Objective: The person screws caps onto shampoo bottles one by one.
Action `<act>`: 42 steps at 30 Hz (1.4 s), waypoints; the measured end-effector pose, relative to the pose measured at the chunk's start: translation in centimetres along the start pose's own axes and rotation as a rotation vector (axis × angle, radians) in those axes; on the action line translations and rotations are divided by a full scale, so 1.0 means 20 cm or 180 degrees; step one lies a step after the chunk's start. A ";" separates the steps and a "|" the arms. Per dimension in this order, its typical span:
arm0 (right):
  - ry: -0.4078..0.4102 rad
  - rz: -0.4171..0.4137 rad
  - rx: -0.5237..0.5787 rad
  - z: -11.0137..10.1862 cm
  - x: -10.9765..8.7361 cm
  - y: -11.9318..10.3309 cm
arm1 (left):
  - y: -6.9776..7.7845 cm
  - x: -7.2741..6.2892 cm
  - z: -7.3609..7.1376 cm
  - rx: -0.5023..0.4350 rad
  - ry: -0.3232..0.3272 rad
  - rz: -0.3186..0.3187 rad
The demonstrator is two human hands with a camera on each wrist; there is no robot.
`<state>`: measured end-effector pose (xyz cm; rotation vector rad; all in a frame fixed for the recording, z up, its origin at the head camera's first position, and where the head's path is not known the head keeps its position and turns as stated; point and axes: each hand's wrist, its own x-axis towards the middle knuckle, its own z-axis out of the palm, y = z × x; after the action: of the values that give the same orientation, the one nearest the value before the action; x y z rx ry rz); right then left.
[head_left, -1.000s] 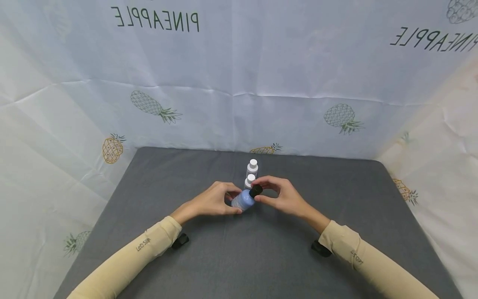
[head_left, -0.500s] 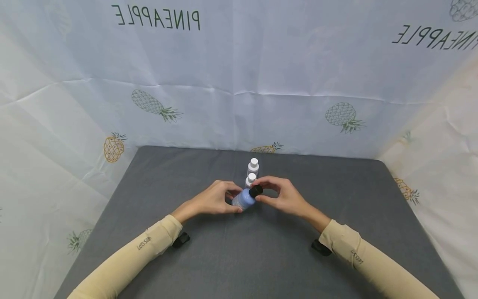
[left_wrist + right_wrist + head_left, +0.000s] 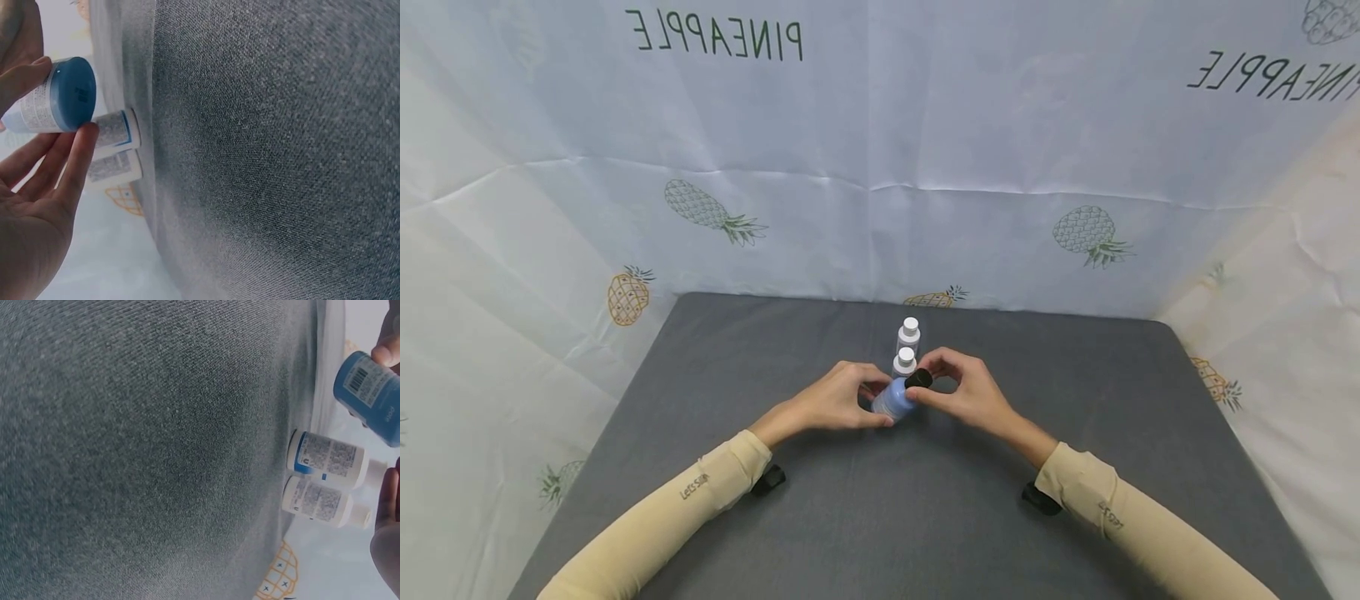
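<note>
A blue bottle (image 3: pixel 892 401) with a black cap (image 3: pixel 918 378) is held tilted at mid-table, its cap end leaning up to the right. My left hand (image 3: pixel 833 398) grips the bottle's body between thumb and fingers. The thumb and fingers of my right hand (image 3: pixel 967 391) pinch the black cap. In the left wrist view the blue base (image 3: pixel 77 94) of the bottle faces the camera, raised off the cloth. The right wrist view shows a barcode label (image 3: pixel 365 380) on its side; the cap is outside that view.
Just behind the blue bottle stand two upright white bottles, a nearer one (image 3: pixel 905 363) and a farther one (image 3: pixel 908 337), both capped. Dark grey cloth covers the table (image 3: pixel 880 517). A white curtain (image 3: pixel 865 242) with printed pineapples hangs at the back and sides.
The blue bottle and both hands have shifted very slightly to the right. My right fingers have closed further round the black cap. The white bottles stay put.
</note>
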<state>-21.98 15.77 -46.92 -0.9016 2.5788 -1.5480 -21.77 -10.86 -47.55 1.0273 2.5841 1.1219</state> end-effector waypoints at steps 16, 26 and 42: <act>0.0129 0.0033 -0.0107 0.02 0.00 0.01 | 0.01 -0.01 0.00 -0.0036 -0.0018 -0.0052; -0.0218 -0.0171 0.0565 -0.04 0.00 0.01 | 0.00 -0.03 -0.02 -0.0097 0.0038 -0.0072; -0.0885 -0.0191 0.1604 -0.11 0.06 0.05 | 0.00 -0.04 -0.02 -0.0437 0.0180 0.0041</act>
<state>-24.07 17.36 -46.32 -1.0423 1.8637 -1.8103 -21.34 -11.59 -47.28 0.9968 2.5045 1.3290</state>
